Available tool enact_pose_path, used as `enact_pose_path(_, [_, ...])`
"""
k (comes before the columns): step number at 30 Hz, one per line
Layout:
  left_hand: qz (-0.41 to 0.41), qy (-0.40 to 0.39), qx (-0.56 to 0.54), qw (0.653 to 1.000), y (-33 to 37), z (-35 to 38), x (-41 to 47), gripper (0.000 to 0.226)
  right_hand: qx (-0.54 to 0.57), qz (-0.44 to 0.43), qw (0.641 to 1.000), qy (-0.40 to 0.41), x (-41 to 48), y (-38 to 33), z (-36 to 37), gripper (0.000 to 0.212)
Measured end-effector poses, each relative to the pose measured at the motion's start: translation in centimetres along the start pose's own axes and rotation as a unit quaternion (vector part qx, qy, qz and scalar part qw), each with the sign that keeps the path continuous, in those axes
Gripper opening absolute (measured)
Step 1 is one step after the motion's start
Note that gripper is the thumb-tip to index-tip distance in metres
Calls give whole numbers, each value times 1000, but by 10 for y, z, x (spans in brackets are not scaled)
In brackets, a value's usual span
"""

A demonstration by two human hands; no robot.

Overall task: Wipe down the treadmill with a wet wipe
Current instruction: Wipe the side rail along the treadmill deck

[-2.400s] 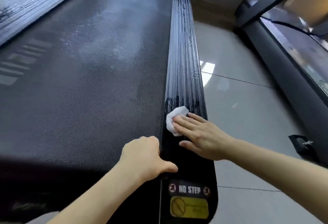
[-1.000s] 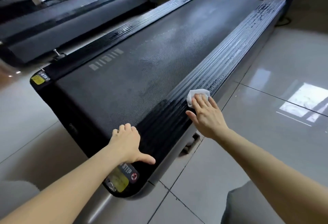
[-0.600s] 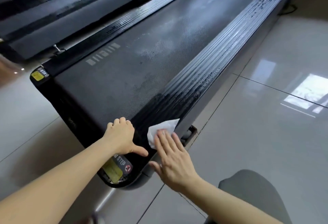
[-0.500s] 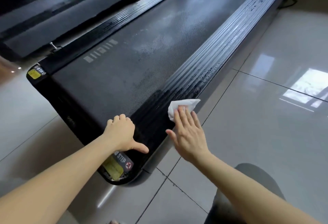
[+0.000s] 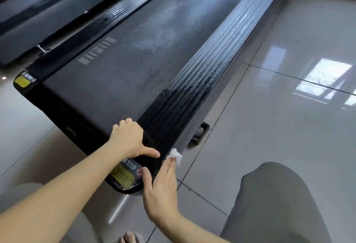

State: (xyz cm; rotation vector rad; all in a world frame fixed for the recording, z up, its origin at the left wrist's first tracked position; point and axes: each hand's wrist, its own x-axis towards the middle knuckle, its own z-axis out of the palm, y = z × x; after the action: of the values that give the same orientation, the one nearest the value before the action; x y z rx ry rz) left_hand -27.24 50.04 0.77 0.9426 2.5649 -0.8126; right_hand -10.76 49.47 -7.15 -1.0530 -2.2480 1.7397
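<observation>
Head view: I have the right hand (image 5: 161, 187) flat, fingers straight and close together, their tips pressing the wet wipe (image 5: 176, 155) against the outer lip of the treadmill's (image 5: 134, 59) right side rail (image 5: 221, 50), near the rear corner and just beside the NO STEP sticker (image 5: 131, 166). The left hand (image 5: 128, 139) braces where belt meets rail, fingers bent under, thumb stretched out, gripping nothing. I judge this to be the side-rail pass, at its rear end; beads of wet show farther up the rail. The next move calls for even, flat pressure so the wipe does not bunch, a sweep round the end cap, and lifting the bracing thumb clear of that path.
</observation>
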Motion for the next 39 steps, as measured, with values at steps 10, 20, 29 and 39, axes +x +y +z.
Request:
enact_pose_path(10, [14, 5, -2, 1000, -1, -2, 4, 130, 147, 63, 969, 186, 171, -20, -101, 38])
enact_pose_path(20, [16, -1, 19, 1000, -2, 1, -2, 133, 257, 199, 946, -1, 47, -13, -27, 73])
enact_pose_path(29, [36, -21, 18, 999, -2, -2, -4, 137, 352, 252, 901, 40, 106, 0, -65, 96])
enact_pose_path(39, [30, -20, 13, 999, -2, 1, -6, 138, 400, 278, 873, -14, 140, 72, -43, 126])
